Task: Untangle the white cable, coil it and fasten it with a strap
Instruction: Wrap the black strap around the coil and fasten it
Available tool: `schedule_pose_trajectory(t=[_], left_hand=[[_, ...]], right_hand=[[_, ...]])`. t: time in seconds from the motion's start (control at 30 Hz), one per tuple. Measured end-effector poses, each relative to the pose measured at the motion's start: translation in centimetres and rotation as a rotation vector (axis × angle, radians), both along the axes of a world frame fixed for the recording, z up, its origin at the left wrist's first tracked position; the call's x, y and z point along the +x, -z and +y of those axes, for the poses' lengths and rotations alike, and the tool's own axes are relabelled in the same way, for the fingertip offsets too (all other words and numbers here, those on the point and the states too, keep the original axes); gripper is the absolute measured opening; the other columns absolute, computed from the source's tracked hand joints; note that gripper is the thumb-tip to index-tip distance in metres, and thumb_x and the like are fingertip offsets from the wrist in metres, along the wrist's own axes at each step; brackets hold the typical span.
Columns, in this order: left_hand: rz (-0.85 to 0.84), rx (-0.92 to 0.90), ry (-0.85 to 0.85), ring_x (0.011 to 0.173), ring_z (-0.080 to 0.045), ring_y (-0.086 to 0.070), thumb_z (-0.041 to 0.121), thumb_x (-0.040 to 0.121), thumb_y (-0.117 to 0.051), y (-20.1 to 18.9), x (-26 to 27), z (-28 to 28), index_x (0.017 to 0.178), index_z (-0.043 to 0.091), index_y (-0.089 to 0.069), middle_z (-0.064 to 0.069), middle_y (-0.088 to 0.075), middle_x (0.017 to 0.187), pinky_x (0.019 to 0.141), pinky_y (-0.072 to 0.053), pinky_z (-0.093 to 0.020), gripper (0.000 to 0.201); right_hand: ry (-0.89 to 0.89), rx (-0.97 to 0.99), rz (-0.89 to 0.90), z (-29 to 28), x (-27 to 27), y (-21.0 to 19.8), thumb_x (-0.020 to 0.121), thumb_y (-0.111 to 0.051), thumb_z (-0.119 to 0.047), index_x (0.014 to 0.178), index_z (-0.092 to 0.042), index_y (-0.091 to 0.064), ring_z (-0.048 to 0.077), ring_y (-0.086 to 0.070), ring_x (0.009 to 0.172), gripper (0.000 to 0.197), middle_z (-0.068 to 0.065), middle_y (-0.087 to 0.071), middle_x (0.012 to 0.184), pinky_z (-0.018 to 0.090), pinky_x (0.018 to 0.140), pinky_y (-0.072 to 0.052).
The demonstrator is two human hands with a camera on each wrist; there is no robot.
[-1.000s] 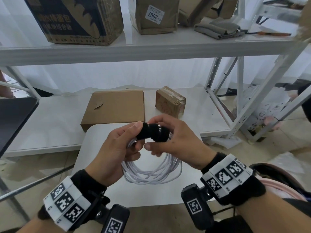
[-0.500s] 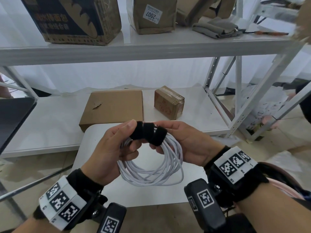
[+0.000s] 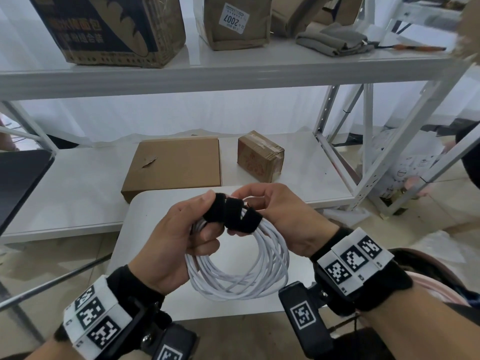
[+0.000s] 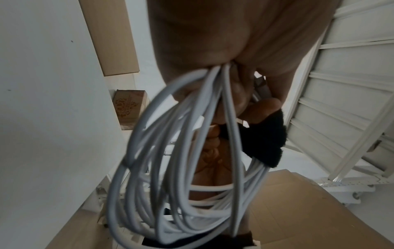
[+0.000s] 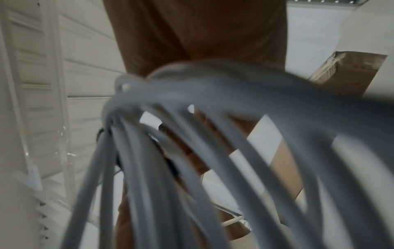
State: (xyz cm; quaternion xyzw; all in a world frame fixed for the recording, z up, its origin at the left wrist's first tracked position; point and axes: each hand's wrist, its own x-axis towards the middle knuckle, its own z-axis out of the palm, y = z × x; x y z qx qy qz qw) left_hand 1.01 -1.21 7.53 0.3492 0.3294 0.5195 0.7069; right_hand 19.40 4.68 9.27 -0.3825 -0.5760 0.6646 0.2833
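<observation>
The white cable (image 3: 241, 281) hangs as a round coil of several loops above a small white table (image 3: 124, 245). A black fuzzy strap (image 3: 231, 213) is wound in several turns round the top of the coil. My left hand (image 3: 181, 235) grips the coil's top left, thumb and fingers curled round the strands and the strap's left end. My right hand (image 3: 275, 214) pinches the strap's right end from the other side. In the left wrist view the cable (image 4: 170, 176) fans out from my fist and the strap (image 4: 264, 141) sits at the right. The right wrist view is filled by blurred cable (image 5: 192, 151).
A flat cardboard box (image 3: 174, 165) and a small taped carton (image 3: 259, 157) lie on the low white shelf behind the table. Larger boxes (image 3: 114, 27) and a folded grey cloth (image 3: 335, 40) sit on the upper shelf. A dark tabletop (image 3: 18, 178) is at the left.
My right hand has turned palm-inward and slid to the strap's right end. The strap now shows more separate turns round the coil. The coil hangs a little lower and rounder.
</observation>
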Motion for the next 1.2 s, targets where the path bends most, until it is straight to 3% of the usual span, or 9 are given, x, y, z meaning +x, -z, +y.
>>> schedule_pose_trajectory(t=[0.1, 0.2, 0.33, 0.43, 0.57, 0.73, 0.83, 0.93, 1.2], left_hand=[[-0.015, -0.018, -0.002, 0.044, -0.003, -0.030, 0.052, 0.069, -0.085, 0.1, 0.2, 0.0, 0.095, 0.010, -0.074, 0.003, -0.041, 0.053, 0.038, -0.030, -0.012, 0.050], [-0.009, 0.023, 0.040, 0.044, -0.002, -0.034, 0.052, 0.071, -0.083, -0.1, 0.6, -0.2, 0.094, 0.011, -0.075, 0.004, -0.044, 0.053, 0.040, -0.028, -0.012, 0.047], [0.032, 0.078, 0.083, 0.045, -0.001, -0.039, 0.052, 0.076, -0.079, -0.4, 1.2, -0.4, 0.096, 0.011, -0.076, 0.004, -0.044, 0.054, 0.042, -0.023, -0.014, 0.046], [0.049, 0.052, 0.027, 0.046, -0.002, -0.035, 0.052, 0.074, -0.081, -0.6, 0.3, -0.1, 0.101, 0.005, -0.074, 0.003, -0.043, 0.054, 0.041, -0.025, -0.013, 0.055], [0.188, 0.041, -0.021, 0.050, -0.005, -0.032, 0.046, 0.083, -0.067, -0.5, -0.4, 0.2, 0.108, -0.006, -0.068, 0.001, -0.041, 0.058, 0.041, -0.029, -0.014, 0.057], [0.390, 0.014, -0.066, 0.057, -0.013, -0.023, 0.042, 0.095, -0.061, -0.4, -0.5, 0.4, 0.096, 0.003, -0.074, -0.003, -0.035, 0.061, 0.044, -0.023, -0.017, 0.041], [0.449, -0.015, -0.091, 0.056, -0.014, -0.021, 0.041, 0.090, -0.058, -0.5, -0.3, 0.5, 0.088, 0.008, -0.077, -0.005, -0.036, 0.061, 0.046, -0.019, -0.020, 0.038], [0.460, -0.052, -0.137, 0.056, -0.015, -0.021, 0.042, 0.088, -0.059, -0.2, -0.2, 0.8, 0.095, -0.003, -0.073, -0.005, -0.037, 0.061, 0.046, -0.018, -0.021, 0.048], [0.352, -0.207, -0.197, 0.053, -0.011, -0.025, 0.041, 0.098, -0.056, 0.4, 0.2, 1.0, 0.080, 0.015, -0.077, -0.004, -0.045, 0.065, 0.043, -0.021, -0.019, 0.038]], right_hand=[[0.013, 0.049, -0.050, 0.2, 0.1, 0.1, 0.080, -0.071, 0.014, 0.094, 0.000, -0.068, 0.025, -0.071, 0.066, 0.020, 0.023, -0.070, 0.082, 0.028, 0.061, -0.057], [0.042, 0.158, -0.153, 0.3, -0.3, 0.9, 0.079, -0.073, 0.010, 0.088, 0.004, -0.070, 0.028, -0.067, 0.071, 0.011, 0.029, -0.070, 0.083, 0.044, 0.069, -0.058], [0.023, 0.155, -0.181, -0.7, -1.6, 1.9, 0.073, -0.077, -0.007, 0.096, 0.015, -0.064, 0.055, -0.066, 0.079, 0.034, 0.043, -0.061, 0.089, 0.064, 0.069, -0.056], [0.059, 0.118, -0.146, -0.1, -0.8, 2.0, 0.080, -0.075, 0.007, 0.095, 0.011, -0.064, 0.044, -0.069, 0.076, 0.019, 0.032, -0.069, 0.086, 0.051, 0.073, -0.059], [0.259, 0.058, -0.028, 1.1, 0.6, 1.2, 0.084, -0.073, 0.003, 0.090, 0.002, -0.065, 0.019, -0.067, 0.062, 0.011, 0.015, -0.071, 0.076, 0.025, 0.062, -0.056], [0.451, 0.176, 0.053, 1.4, 0.8, 0.6, 0.079, -0.079, 0.000, 0.085, -0.003, -0.069, 0.019, -0.069, 0.060, 0.012, 0.010, -0.067, 0.069, 0.025, 0.060, -0.055], [0.505, 0.210, 0.107, 1.4, 1.0, 0.4, 0.079, -0.080, 0.000, 0.086, -0.004, -0.069, 0.022, -0.070, 0.060, 0.014, 0.010, -0.068, 0.069, 0.026, 0.060, -0.057], [0.508, 0.237, 0.144, 1.2, 1.1, 0.3, 0.077, -0.081, -0.001, 0.087, -0.004, -0.069, 0.023, -0.071, 0.061, 0.016, 0.013, -0.070, 0.071, 0.027, 0.060, -0.058], [0.475, 0.356, 0.113, 0.4, 0.4, 0.7, 0.071, -0.086, -0.006, 0.080, -0.005, -0.069, 0.024, -0.069, 0.065, 0.020, 0.014, -0.073, 0.072, 0.032, 0.064, -0.060]])
